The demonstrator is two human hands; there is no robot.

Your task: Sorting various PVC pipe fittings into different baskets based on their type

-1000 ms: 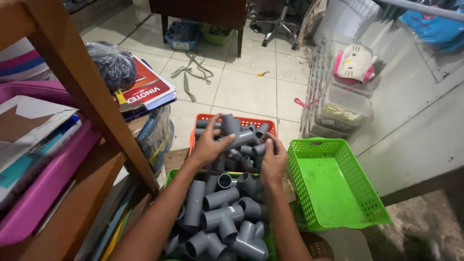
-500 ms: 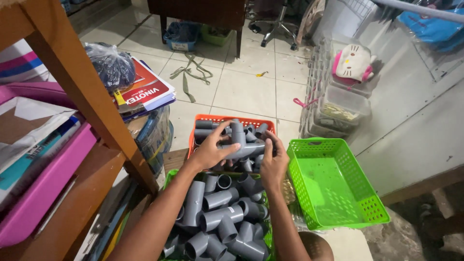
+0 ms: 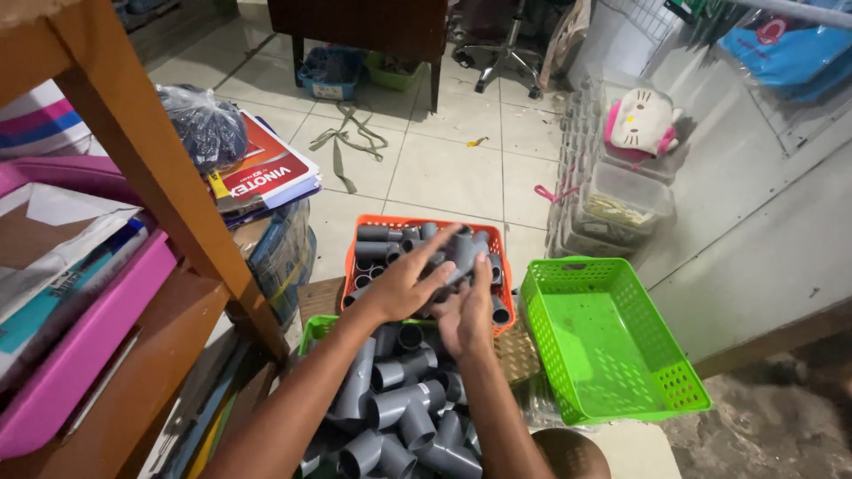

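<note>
Grey plastic pipe fittings, short elbows and tees, fill the orange plastic basket (image 3: 362, 223) on the tiled floor, and one of them, a grey fitting (image 3: 463, 255), is now lifted above that basket between both hands. Half a second ago the hands were spread apart over the heap, palms down among the pieces; now they have drawn together at the right half of the orange basket, the left hand (image 3: 404, 286) reaching across with fingers curled around the fitting's near side and the right hand (image 3: 469, 315) closed up against it from below, so the piece is gripped by both rather than lying loose. Judging by that, a single piece has been singled out of the pile. Nearer than the orange basket, a second green basket (image 3: 316, 328) holds more grey fittings, packed tight. Just right of the orange basket stands a bright green perforated plastic basket (image 3: 683, 390), nothing in it. Left of the orange basket rises a wooden shelf post (image 3: 169, 177), with a stack of printed booklets (image 3: 266, 173) behind it.
</note>
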